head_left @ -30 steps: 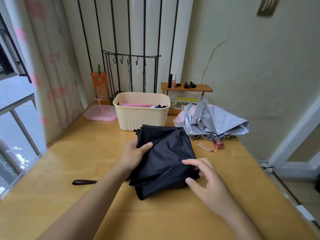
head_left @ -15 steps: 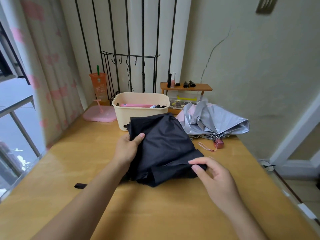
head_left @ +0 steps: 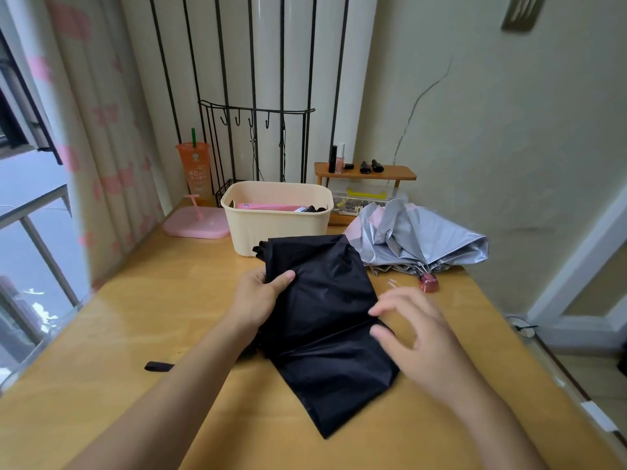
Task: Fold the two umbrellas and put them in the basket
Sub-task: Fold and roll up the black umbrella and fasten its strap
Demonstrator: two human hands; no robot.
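A collapsed black umbrella [head_left: 325, 320] lies loosely spread on the wooden table [head_left: 163, 300] in front of me. My left hand [head_left: 258, 296] grips its left edge, thumb on top of the fabric. Over the right edge my right hand [head_left: 417, 330] hovers with fingers apart, fingertips touching or nearly touching a crease; it is blurred. The umbrella's black wrist strap [head_left: 157, 366] pokes out at the left. A silver umbrella [head_left: 417, 239] with a pink lining and a red handle [head_left: 428, 283] lies crumpled at the back right. The cream basket [head_left: 274, 228] stands just behind the black umbrella.
The basket holds a pink item and something dark. Left of it sit a pink flat box [head_left: 196, 222] and an orange cup [head_left: 195, 171]. A black wire rack [head_left: 258, 144] and a small wooden shelf [head_left: 364, 173] with bottles stand at the back. The table's right edge drops to the floor.
The black fabric flap near me has dropped and spread out toward the table's front. My right hand let go of the edge and opened. My left hand kept its grip.
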